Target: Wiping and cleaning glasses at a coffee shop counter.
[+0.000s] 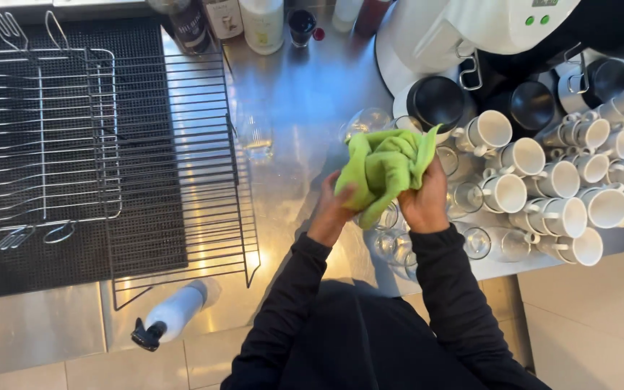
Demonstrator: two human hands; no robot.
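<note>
Both my hands are wrapped in a bright green cloth (384, 170) held above a steel counter (305, 94). My left hand (332, 209) grips the cloth's lower left side. My right hand (425, 201) closes on its right side. A clear glass (365, 121) pokes out of the cloth's top, its rim facing away from me; the rest of it is hidden in the cloth. Several clear glasses (395, 245) stand on the counter just below my hands.
Many white cups (543, 180) crowd the counter at right, below a white machine (485, 29) and black pots (436, 101). A wire rack (182, 166) on a black mat lies at left. A white spray bottle (171, 314) lies near the front edge. Bottles (261, 25) stand at the back.
</note>
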